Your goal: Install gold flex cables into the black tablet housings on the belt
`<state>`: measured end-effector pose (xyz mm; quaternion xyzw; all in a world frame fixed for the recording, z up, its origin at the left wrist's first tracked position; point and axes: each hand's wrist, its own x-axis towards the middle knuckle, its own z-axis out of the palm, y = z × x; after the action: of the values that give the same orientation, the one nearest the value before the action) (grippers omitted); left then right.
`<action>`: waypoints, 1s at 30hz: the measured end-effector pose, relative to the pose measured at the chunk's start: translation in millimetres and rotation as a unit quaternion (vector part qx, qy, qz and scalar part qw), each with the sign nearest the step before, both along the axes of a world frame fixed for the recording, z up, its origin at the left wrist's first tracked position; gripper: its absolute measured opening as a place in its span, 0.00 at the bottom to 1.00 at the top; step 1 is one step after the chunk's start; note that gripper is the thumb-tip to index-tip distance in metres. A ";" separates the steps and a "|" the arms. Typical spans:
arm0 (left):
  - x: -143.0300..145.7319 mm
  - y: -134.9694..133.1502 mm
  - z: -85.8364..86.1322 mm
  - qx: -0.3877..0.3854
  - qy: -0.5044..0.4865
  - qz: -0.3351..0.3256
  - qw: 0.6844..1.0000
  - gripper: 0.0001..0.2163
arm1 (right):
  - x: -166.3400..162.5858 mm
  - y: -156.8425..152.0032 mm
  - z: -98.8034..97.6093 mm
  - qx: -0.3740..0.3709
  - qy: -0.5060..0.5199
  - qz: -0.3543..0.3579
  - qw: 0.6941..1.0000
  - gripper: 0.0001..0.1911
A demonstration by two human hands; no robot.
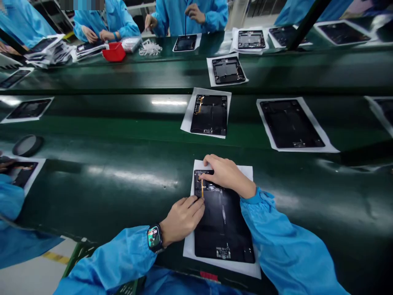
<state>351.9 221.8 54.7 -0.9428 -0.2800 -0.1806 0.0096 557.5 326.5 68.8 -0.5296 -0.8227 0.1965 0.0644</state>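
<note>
Both hands, left [183, 217] and right [225, 174], press fingertips (gripping nothing) on the tablet [222, 223], lying lengthwise away from the person.

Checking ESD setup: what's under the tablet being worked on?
A white sheet lies under the tablet, its edges showing all round, on the green belt. Anything between sheet and tablet is covered. Left hand and right hand press its flex strip.

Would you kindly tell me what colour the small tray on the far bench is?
Red; the small tray shows in the head view, upper left.
</note>
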 end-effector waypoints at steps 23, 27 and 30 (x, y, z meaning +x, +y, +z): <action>-11.9 23.6 14.8 -0.137 0.024 -0.025 0.990 0.14 | 26.6 -24.4 60.6 -0.068 0.054 -0.019 0.996 0.16; -19.2 24.8 16.9 -0.150 0.034 -0.055 0.987 0.15 | 32.5 -52.0 71.3 -0.089 0.058 -0.055 0.993 0.10; -26.6 29.1 15.1 -0.196 -0.015 -0.078 0.977 0.15 | 39.5 -75.2 67.2 -0.105 0.074 -0.079 0.989 0.09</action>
<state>325.3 250.9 69.8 -0.9423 -0.2360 -0.1366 -0.1942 597.0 251.3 135.9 -0.5805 -0.7464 0.3143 0.0843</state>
